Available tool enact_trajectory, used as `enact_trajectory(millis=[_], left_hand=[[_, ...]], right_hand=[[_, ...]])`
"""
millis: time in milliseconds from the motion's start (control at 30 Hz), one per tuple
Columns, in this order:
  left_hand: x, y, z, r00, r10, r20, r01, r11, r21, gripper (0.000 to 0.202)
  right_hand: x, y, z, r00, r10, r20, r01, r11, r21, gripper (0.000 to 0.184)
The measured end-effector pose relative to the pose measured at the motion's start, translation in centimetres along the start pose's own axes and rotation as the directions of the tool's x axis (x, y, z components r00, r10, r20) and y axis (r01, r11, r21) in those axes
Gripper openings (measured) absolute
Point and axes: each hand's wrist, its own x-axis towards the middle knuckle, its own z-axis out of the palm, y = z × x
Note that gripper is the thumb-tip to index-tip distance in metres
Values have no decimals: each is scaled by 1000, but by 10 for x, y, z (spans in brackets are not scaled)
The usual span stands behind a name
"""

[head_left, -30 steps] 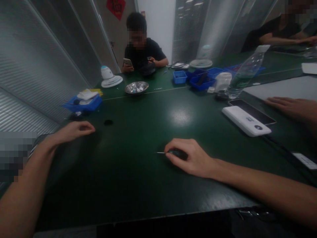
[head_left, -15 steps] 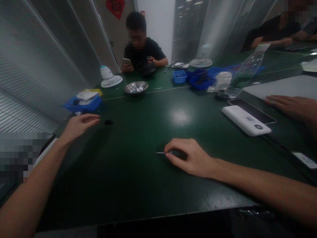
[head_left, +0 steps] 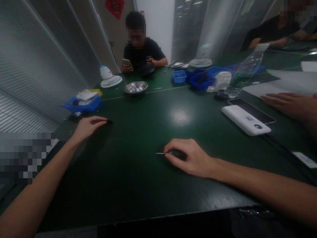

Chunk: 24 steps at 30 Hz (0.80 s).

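My right hand [head_left: 190,158] rests on the dark green table [head_left: 138,178], fingers curled around a thin screwdriver [head_left: 162,153] whose metal tip points left. My left hand [head_left: 88,126] is stretched out to the left side of the table, its fingertips touching a small black part [head_left: 109,122]. The fingers pinch at that part; whether they have lifted it I cannot tell.
A blue tray [head_left: 83,103] with white cloth lies beyond my left hand, then a small white fan [head_left: 109,77] and a metal bowl [head_left: 136,87]. A white power bank [head_left: 245,120], a phone and a water bottle [head_left: 244,74] stand right. Another person's hand [head_left: 289,103] rests at right; other people sit across.
My left hand has slid forward and to the right across the table until its fingertips reached the small black part. My right hand with the screwdriver has stayed still.
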Motion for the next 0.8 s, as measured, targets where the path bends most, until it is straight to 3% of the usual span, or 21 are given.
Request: enact_trajectory(millis=[167, 467, 600, 800], left_hand=[[4, 3, -1, 997, -75, -15, 75, 997, -1, 51], [1, 12, 4, 983, 181, -43, -170, 969, 179, 48], [-2, 19, 5, 986, 156, -58, -143, 972, 188, 48], [3, 10, 4, 988, 139, -71, -127, 979, 158, 45]], right_hand=[[1, -1, 0, 1000, -4, 2, 4, 1000, 1, 13], [1, 0, 1, 1000, -9, 7, 9, 1000, -9, 13], [1, -1, 2, 1000, -11, 3, 11, 1000, -19, 12], [1, 0, 1, 1000, -19, 11, 20, 1000, -6, 12]])
